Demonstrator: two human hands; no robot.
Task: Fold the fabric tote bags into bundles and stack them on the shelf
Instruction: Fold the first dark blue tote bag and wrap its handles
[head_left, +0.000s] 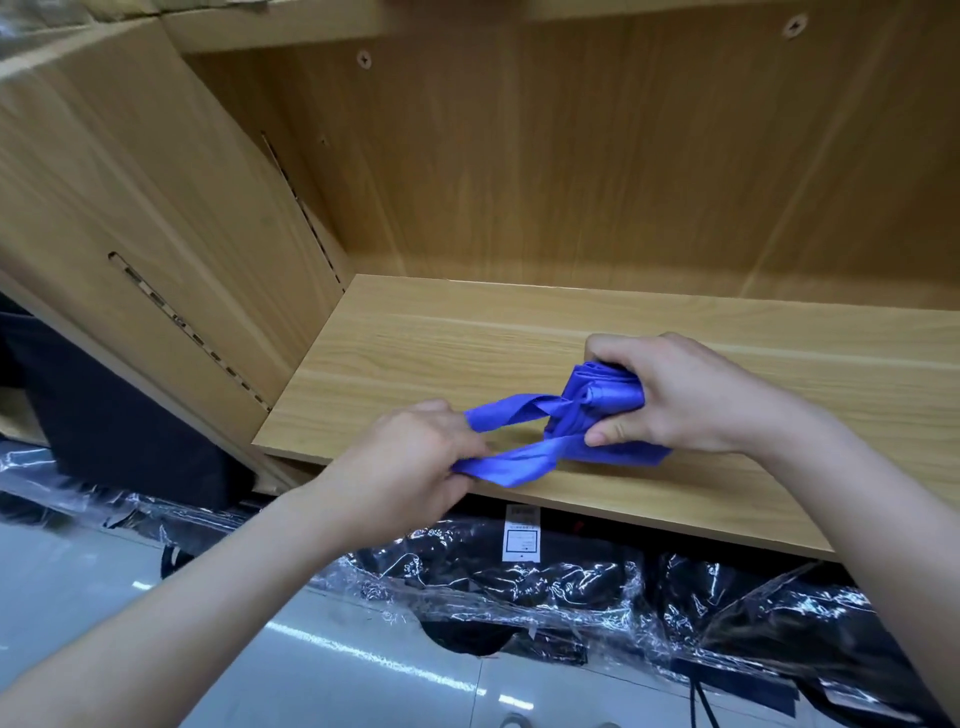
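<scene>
A blue fabric tote bag (605, 397) is bunched into a tight bundle just above the front part of a wooden shelf board (426, 343). My right hand (675, 395) grips the bundle, fingers over its top and thumb pressed against its near side. Two blue straps (511, 460) run left from the bundle. My left hand (410, 462) pinches those straps near the shelf's front edge and holds them taut. The part of the bag inside my right palm is hidden.
The shelf's wooden back panel (597, 171) and left side wall (145, 218) enclose the board. Below the shelf lie dark goods wrapped in clear plastic (545, 587) with a white label (521, 535). A pale glossy floor (322, 670) is underneath.
</scene>
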